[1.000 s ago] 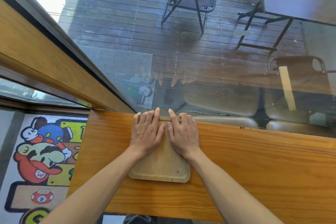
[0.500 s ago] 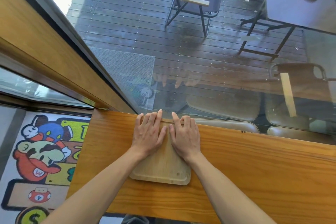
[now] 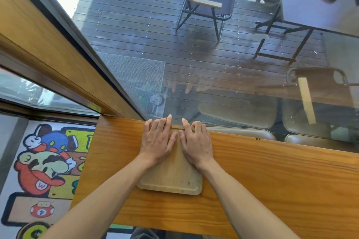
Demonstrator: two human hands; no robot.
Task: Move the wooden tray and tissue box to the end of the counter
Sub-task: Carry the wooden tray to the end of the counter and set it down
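Tray, wooden (image 3: 172,178): pale, rectangular, rounded corners, lying flat on my counter (image 3: 272,176) near its left end, far edge at the window glass (image 3: 213,75). Left hand (image 3: 157,140): palm down on the tray's far left part, fingers extended and flat, gripping nothing. Right hand (image 3: 196,141): palm down just beside it on the far right part, fingers likewise flat, tips at the tray's far edge. Thumbs nearly touching. Cartoon floor mat (image 3: 42,165): below, beyond my left fingers. Folding chair (image 3: 206,0): outside, well past my fingertips.
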